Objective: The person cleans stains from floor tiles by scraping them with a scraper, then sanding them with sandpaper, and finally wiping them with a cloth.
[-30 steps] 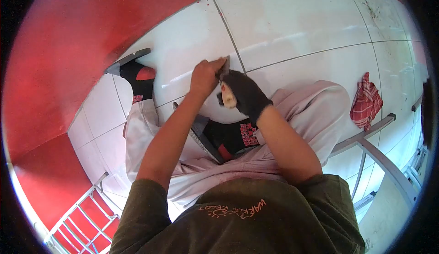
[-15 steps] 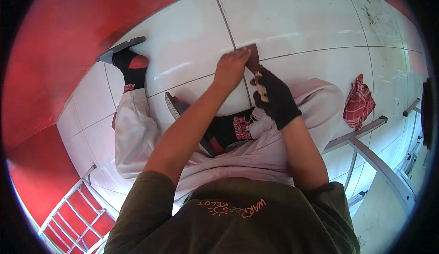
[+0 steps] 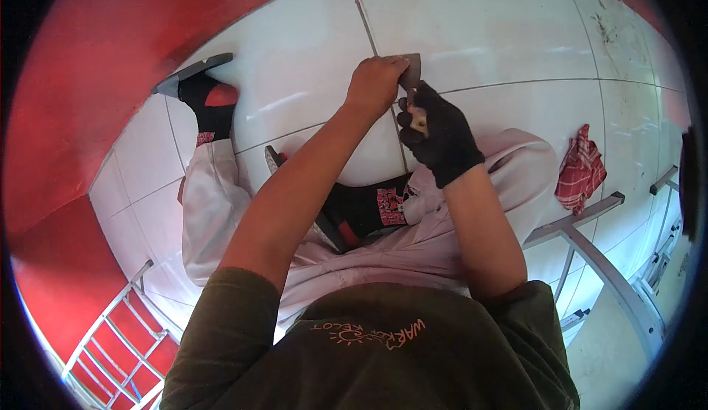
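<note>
A putty knife (image 3: 412,72) with a broad dark blade and a worn, pale handle is held above the white tiled floor (image 3: 494,45). My right hand (image 3: 442,133), in a black glove, is closed round the handle, blade pointing away from me. Bare, my left hand (image 3: 376,84) pinches the blade's left edge near its far end; its thumb is hidden. Below the hands are my crossed legs in pale trousers (image 3: 509,159).
A red wall (image 3: 96,100) curves along the left and far side. Red checked cloth (image 3: 581,172) lies on the floor at right, close to a metal ladder (image 3: 612,262). A metal rack (image 3: 110,344) stands lower left. Red specks and brown stains mark the tiles.
Both hands and the putty knife have moved slightly farther away from me. The blade has tilted and now looks lighter. My left fingers have shifted along its edge; the right grip stays.
</note>
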### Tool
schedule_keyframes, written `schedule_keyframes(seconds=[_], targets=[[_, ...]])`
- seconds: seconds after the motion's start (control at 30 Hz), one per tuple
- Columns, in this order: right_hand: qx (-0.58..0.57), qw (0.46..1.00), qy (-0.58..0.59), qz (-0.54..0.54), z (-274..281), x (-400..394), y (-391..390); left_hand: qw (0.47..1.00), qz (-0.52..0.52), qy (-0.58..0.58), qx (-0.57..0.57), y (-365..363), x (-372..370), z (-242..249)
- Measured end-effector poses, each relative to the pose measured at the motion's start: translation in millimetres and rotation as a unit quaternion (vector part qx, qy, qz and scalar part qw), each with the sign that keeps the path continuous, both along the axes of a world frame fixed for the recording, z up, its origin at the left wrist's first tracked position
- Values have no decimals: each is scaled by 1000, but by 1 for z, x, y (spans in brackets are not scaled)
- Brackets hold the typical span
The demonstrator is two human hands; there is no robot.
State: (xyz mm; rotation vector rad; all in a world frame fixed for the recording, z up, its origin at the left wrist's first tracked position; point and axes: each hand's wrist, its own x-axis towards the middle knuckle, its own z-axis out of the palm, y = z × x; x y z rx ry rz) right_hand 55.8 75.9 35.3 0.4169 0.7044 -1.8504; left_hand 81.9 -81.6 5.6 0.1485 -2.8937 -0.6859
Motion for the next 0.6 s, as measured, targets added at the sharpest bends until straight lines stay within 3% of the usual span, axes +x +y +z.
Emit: schedule_keyframes(seconds=[0.07,0.13,0.23,0.27,0.3,0.33,0.4,0.57,0.6], targets=[[29,998,-60,-15,6,5,-2,999,1,-39,15,4,7,3],[183,965,181,54,0,27,11,1000,-10,6,26,12,20,-11],[307,846,399,173,-28,38,34,998,-19,55,2,27,35,-13],[349,724,572,164,-2,34,33,998,-18,52,6,30,34,-11],[373,567,719,148,18,30,31,999,-15,37,10,32,31,-10],[374,566,719,152,30,26,31,1000,-13,24,14,34,27,-8],[409,519,670,338,45,12,24,999,-15,28,23,36,17,-11],[405,452,701,375,16,-22,18,998,-36,-20,46,30,2,-5],[421,430,698,389,14,-27,16,993,-19,-38,112,29,4,-4]])
